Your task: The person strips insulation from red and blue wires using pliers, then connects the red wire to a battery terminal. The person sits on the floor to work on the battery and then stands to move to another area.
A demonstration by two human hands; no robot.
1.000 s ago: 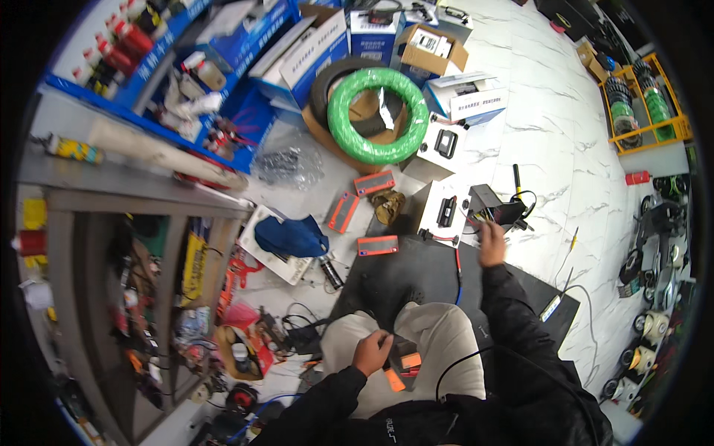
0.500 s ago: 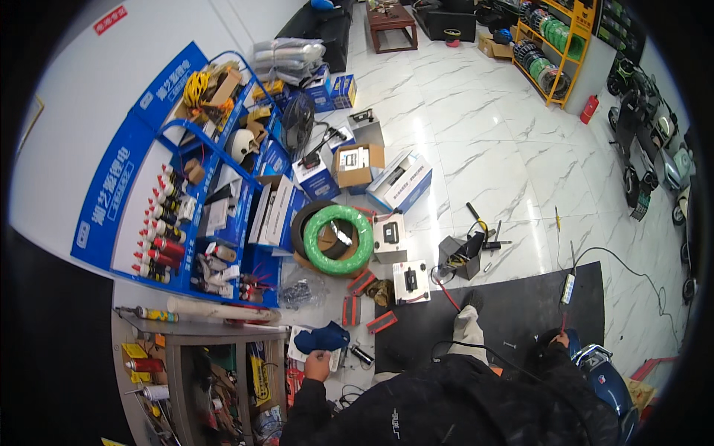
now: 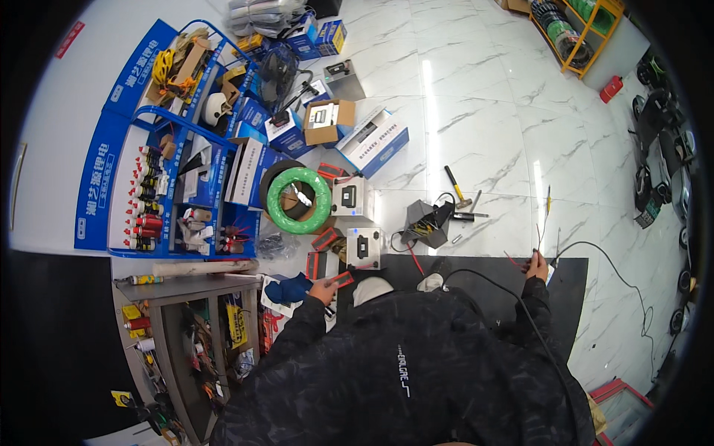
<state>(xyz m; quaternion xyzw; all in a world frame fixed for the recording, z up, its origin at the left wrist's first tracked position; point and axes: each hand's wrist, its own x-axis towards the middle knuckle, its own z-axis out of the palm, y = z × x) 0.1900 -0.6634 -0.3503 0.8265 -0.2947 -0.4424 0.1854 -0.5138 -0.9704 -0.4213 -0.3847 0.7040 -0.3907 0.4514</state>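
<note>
My left hand [image 3: 322,291] is closed on the end of a small red-and-black box [image 3: 341,279], beside a dark blue cloth [image 3: 288,289]. A second red-and-black box [image 3: 316,264] lies just beyond. My right hand [image 3: 535,266], arm stretched out to the right, pinches a thin red lead [image 3: 512,259] at the edge of the black mat [image 3: 569,297]. Partly hidden behind that hand is a white power strip [image 3: 550,273] with a black cord. A thin wire with a yellow part [image 3: 549,198] lies on the tiles past my fingers.
Two white-cased batteries [image 3: 363,248] stand ahead, next to a green-wrapped tyre [image 3: 321,215]. An open grey tool box [image 3: 428,222] and a hammer [image 3: 455,186] lie on the floor. At the left are a blue rack [image 3: 186,256] and a cluttered workbench [image 3: 160,291]. Scooters [image 3: 658,167] line the right.
My body has bent forward and the view has tilted down. My left hand has reached forward and taken hold of the red-and-black box. My right hand has moved forward to the mat's far edge.
</note>
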